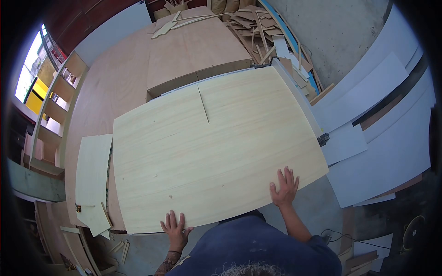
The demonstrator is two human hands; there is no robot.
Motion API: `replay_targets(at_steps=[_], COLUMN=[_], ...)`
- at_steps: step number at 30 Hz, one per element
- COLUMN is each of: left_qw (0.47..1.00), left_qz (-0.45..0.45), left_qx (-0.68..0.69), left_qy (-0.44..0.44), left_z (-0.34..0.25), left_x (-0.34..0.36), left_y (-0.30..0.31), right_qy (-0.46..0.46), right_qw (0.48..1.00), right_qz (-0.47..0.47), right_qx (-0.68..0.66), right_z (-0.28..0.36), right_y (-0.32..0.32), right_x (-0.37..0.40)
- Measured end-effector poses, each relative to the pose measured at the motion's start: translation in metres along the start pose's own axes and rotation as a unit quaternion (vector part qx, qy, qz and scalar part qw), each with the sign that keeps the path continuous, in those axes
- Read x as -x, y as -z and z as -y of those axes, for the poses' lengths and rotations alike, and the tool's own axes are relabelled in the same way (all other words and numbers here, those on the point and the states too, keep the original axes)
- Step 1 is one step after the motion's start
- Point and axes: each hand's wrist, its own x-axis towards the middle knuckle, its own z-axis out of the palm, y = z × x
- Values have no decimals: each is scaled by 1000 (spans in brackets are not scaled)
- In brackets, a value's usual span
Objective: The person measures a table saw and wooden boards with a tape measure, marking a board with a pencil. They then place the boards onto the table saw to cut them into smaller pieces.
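A large pale plywood sheet (216, 152) lies across the work surface, with a thin dark slit near its far edge. At its near edge, my left hand (176, 230) rests with fingers spread on the wood. Farther right, my right hand (284, 187) lies palm down on the sheet near its right corner, fingers stretched out. Neither hand grips anything that I can see. Under the sheet's far edge runs a box-like wooden frame (200, 77). A white-faced board (297, 94) borders the sheet's right side, with a dark clamp-like piece (323, 139) near its end.
A broad reddish-brown board (117, 73) extends beneath and beyond the sheet. To the left lie a narrow plywood piece (93, 175) and a tape measure (78, 209). Wood offcuts (260, 27) pile up at the back. White panels (391, 152) lean or lie on the right.
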Motion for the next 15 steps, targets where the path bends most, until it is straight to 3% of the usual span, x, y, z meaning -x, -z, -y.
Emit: replay_targets(at_steps=[15], left_qw=[999], left_qz=[-37], left_qx=[-4], left_qy=[2], left_z=[19], left_x=[-81], left_y=[3], right_qy=[2], right_qw=[1000], right_qz=[8], right_qx=[26], right_z=[21], right_y=[-33], right_x=[-73])
